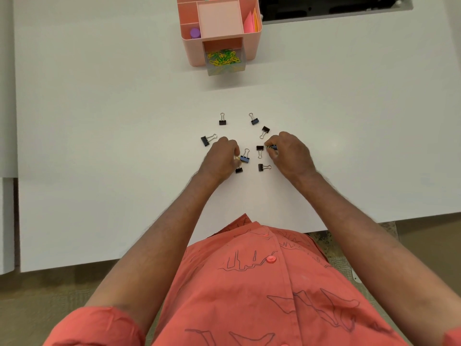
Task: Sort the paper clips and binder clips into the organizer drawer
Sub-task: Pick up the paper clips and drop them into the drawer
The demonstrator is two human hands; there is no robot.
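Several black binder clips lie scattered on the white table in front of me. My left hand has its fingers curled round a small yellowish clip beside a binder clip. My right hand pinches a greenish paper clip next to another binder clip. At the far side stands the pink organizer, its clear drawer pulled out and holding several yellow and green paper clips.
The organizer's upper compartments hold a purple cap and pink sticky notes. A dark opening sits in the table at the back right. The table's near edge runs just before my body.
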